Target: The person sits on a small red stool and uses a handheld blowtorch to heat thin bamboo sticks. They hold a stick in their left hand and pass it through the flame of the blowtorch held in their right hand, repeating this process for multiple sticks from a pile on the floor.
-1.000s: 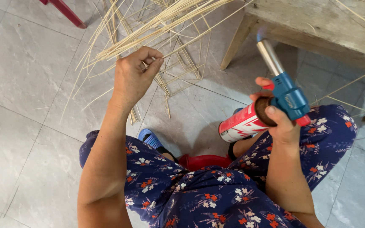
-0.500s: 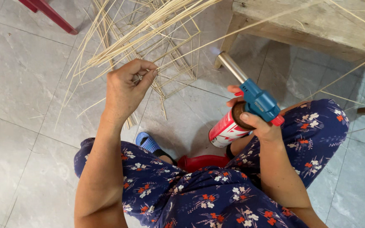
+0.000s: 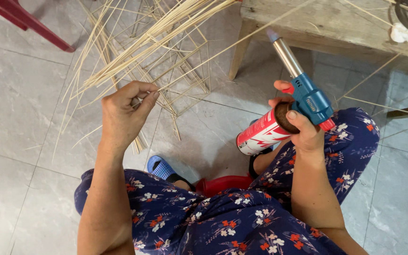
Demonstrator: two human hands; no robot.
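In hands [image 3: 126,111]: bamboo strips [image 3: 166,28], torch [image 3: 303,92]

gas canister [image 3: 260,134] | cylinder | red-white label | under blue torch head [image 3: 310,99]

Bright, even daylight, soft shadows on the pale glossy floor tiles [image 3: 20,108], sharp focus throughout.

1. The left hand [image 3: 126,111] pinches a bundle of thin bamboo strips [image 3: 157,35] that fans out over the grey tiled floor [image 3: 20,104].
2. The right hand [image 3: 301,125] grips a blue gas torch [image 3: 305,92] on a red canister [image 3: 260,134], nozzle pointing up toward a wooden bench [image 3: 327,21].
3. A blue sandal [image 3: 161,166] lies by the floral-trousered knee.
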